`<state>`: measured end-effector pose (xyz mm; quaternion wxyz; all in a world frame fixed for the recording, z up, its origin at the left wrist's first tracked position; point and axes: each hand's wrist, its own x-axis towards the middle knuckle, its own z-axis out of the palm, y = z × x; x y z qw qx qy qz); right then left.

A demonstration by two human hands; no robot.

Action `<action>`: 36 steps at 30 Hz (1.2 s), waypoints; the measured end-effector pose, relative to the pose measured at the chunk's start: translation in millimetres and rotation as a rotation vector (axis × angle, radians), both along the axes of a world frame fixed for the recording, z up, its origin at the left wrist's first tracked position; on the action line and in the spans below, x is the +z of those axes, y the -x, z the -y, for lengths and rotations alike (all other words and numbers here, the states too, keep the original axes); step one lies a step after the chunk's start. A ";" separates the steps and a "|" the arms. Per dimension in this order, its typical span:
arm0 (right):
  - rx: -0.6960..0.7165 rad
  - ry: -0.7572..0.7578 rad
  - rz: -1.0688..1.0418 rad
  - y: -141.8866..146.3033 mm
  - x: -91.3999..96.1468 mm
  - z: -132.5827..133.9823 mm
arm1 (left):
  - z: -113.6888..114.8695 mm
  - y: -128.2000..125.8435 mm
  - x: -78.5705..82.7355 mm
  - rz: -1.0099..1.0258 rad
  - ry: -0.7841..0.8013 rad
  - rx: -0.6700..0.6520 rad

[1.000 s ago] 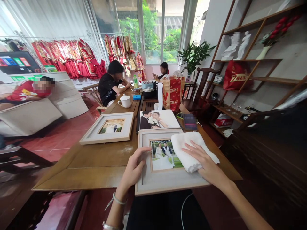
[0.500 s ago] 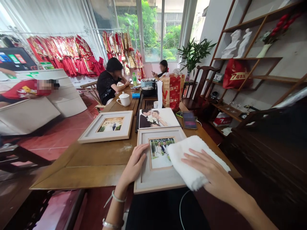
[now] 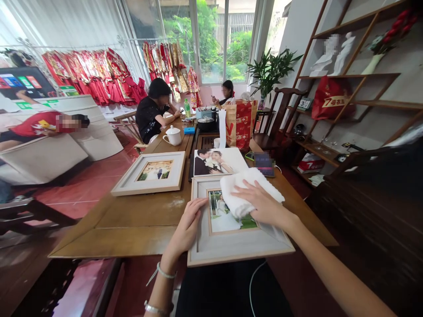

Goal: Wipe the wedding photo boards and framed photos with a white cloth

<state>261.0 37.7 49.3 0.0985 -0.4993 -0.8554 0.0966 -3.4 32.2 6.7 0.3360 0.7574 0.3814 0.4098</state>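
A light wooden picture frame (image 3: 239, 247) with a pale wide mount lies at the near edge of the table, a wedding photo (image 3: 220, 215) at its centre. My left hand (image 3: 190, 222) holds its left side, fingers resting over the border. Under my spread right hand (image 3: 264, 202) is a folded white towel (image 3: 264, 178), pressed on the frame's upper right. The towel covers part of the photo and the frame's top right corner. Just beyond lies an unframed wedding print (image 3: 233, 160) of a couple. To the left sits a second picture frame (image 3: 130, 187) with a smaller photo.
On the wooden table (image 3: 132, 233) stand a white lidded mug (image 3: 172, 136), a blue box (image 3: 189, 130), a dark pot (image 3: 205, 123) and a red-and-brown paper bag (image 3: 243, 127). A phone (image 3: 264, 164) lies at the right. Two people sit at the far end; another leans at the left.
My right hand has slid the towel leftward and up across the frame, uncovering its lower right corner. My left hand stays on the frame's left side.
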 end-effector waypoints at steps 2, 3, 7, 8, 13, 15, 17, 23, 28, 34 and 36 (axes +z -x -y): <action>0.134 0.074 -0.039 3.0 6.6 30.7 | 0.3 -0.7 0.5 0.001 0.004 0.003; 0.196 0.108 -0.062 3.3 11.3 47.8 | 0.4 -0.9 0.6 0.002 0.006 0.005; 0.256 0.220 -0.100 -5.2 28.1 105.8 | 0.1 -0.8 0.8 0.010 0.028 0.014; 0.225 0.222 -0.095 -9.3 29.0 113.9 | 0.0 -0.6 0.9 0.015 0.038 0.010; 0.058 0.084 -0.006 -27.3 11.2 99.5 | 0.7 0.9 2.3 0.050 0.071 -0.030; -0.036 -0.009 0.025 -30.8 1.8 73.0 | 1.5 1.1 3.0 0.060 0.069 -0.034; -0.135 -0.078 0.035 -31.3 -3.1 44.8 | 2.3 1.1 3.4 0.067 0.066 -0.033; -0.112 -0.001 -0.012 1.7 4.5 28.7 | 3.0 0.4 1.8 0.070 0.061 -0.036; 0.312 0.092 -0.126 46.3 10.6 82.1 | 5.5 -0.1 2.6 0.098 0.093 0.002; 0.533 0.171 -0.091 41.4 28.2 111.9 | 6.2 -0.4 2.5 0.089 0.083 -0.003; 0.433 0.190 -0.054 28.6 33.0 117.2 | 5.5 -0.5 2.0 0.081 0.083 -0.005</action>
